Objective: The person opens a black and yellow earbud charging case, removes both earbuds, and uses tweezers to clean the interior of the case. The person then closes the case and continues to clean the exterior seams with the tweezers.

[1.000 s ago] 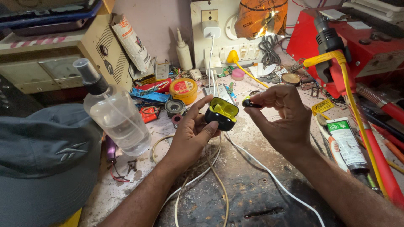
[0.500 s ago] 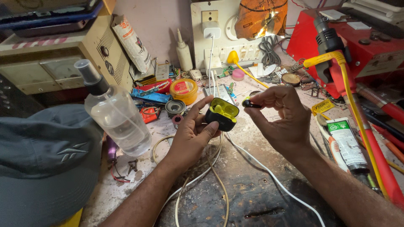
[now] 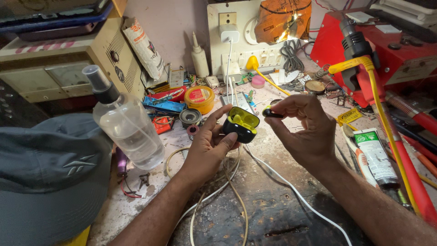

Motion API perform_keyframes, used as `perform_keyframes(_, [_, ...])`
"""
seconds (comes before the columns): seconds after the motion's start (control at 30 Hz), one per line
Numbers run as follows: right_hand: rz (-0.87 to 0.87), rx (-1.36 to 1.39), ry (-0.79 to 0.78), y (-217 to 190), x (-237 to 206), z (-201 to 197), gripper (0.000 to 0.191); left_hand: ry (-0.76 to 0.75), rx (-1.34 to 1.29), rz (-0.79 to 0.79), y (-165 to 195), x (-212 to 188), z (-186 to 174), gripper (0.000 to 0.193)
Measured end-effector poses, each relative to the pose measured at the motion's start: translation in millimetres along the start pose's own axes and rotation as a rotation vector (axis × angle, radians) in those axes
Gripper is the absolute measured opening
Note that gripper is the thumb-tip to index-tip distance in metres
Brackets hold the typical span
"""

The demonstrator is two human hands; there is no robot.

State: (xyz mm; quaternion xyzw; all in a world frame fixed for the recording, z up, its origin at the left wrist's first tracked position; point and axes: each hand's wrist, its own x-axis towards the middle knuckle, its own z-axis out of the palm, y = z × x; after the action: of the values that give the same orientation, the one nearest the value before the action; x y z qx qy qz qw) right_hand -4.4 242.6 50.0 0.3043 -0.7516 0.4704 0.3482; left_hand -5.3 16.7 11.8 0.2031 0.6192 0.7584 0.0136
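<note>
Nothing has visibly shifted since the earlier frame: both hands hold as before. Nearest, the left hand cradles an open black earbud case with a yellow inside. Just right of it, the right hand pinches a small black earbud between fingertips. Beyond the hands sits a round yellow tin; left of them stands a clear spray bottle.

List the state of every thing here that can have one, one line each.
Earbud case: open, held in left hand.
Earbud: out of the case, pinched in right hand.
Spray bottle: upright, capped, nearly empty.
White charger: plugged into the wall board.
Tube: lying flat, capped.
</note>
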Motion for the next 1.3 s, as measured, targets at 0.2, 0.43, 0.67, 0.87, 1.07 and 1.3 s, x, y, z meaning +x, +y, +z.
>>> perform_keyframes(0.2, [-0.002, -0.014, 0.003, 1, 0, 0, 0.04, -0.002, -0.008, -0.001, 0, 0, 1, 0.064])
perform_keyframes(0.43, [-0.003, -0.026, -0.002, 1, 0, -1, 0.039, -0.001, 0.002, -0.005, 3, 0, 2, 0.064])
perform_keyframes(0.67, [0.1, -0.144, -0.043, 2, 4, 1, 0.034, 0.012, 0.003, -0.009, 6, 1, 0, 0.064])
perform_keyframes(0.87, [0.308, -0.331, -0.327, 9, 4, 3, 0.035, 0.04, -0.011, -0.002, 2, -3, 0, 0.064])
perform_keyframes(1.07, [0.406, -0.346, -0.475, 7, 4, 2, 0.034, 0.049, -0.007, 0.017, -1, -1, 0, 0.063])
perform_keyframes(1.3, [0.318, -0.427, -0.396, -10, 9, -4, 0.019, 0.031, 0.027, 0.034, 0, -4, 3, 0.063])
